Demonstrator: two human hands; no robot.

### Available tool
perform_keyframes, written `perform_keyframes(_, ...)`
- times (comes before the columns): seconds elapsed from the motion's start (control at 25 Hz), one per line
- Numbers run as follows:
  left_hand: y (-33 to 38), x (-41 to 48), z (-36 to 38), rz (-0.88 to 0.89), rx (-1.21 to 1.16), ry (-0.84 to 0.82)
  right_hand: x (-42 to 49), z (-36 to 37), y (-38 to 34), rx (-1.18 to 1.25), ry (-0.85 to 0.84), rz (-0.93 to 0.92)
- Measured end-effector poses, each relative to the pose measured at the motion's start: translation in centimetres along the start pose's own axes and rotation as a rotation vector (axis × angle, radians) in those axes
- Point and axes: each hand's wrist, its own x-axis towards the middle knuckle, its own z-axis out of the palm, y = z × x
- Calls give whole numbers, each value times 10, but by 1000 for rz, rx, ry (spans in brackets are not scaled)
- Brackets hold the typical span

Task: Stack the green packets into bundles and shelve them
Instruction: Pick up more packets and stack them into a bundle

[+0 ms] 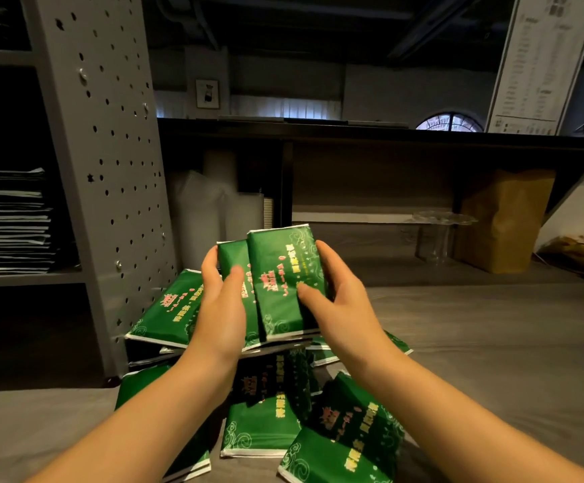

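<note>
I hold a small bundle of green packets point(280, 273) with red and gold print up in front of me, above the floor. My left hand point(222, 305) grips its left side, thumb across the front. My right hand point(336, 301) grips the right side, thumb on the top packet. The top packet sits shifted right over the one behind it. Below my hands lies a loose pile of green packets point(259, 427) on the grey floor. One more green packet point(170, 308) leans against the shelf foot.
A grey perforated shelf upright point(109, 169) stands at left, with a stack of flat dark sheets point(8, 221) on its shelf. A low dark counter point(353, 134) runs behind. Under it stand a brown paper bag point(506, 221), a clear stand point(440, 235) and white rolls point(214, 203).
</note>
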Motion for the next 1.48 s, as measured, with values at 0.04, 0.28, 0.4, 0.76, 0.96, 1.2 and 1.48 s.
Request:
perform_keyframes(0.04,0,-2,1,-2,-17,-6,-3,5,1,-58,-13,1)
perform_keyframes(0.28,-5,-6,4,81,81,-51,-14,19,-5,-123,-176,-4)
perform_keyframes(0.4,-5,-3,2,135,148,-25,1,5,-4,-116,-162,-12)
perform_keyframes(0.76,-1,-3,0,175,203,-8,37,-79,44,-956,-208,436)
perform_keyframes(0.96,-2,-3,0,159,206,-6,32,-75,42,-930,-331,563)
perform_keyframes(1.2,-6,-3,1,128,180,-34,29,-71,29,-531,-204,479)
perform_keyframes(1.48,-6,2,-2,31,51,-37,27,-59,-1,367,50,386)
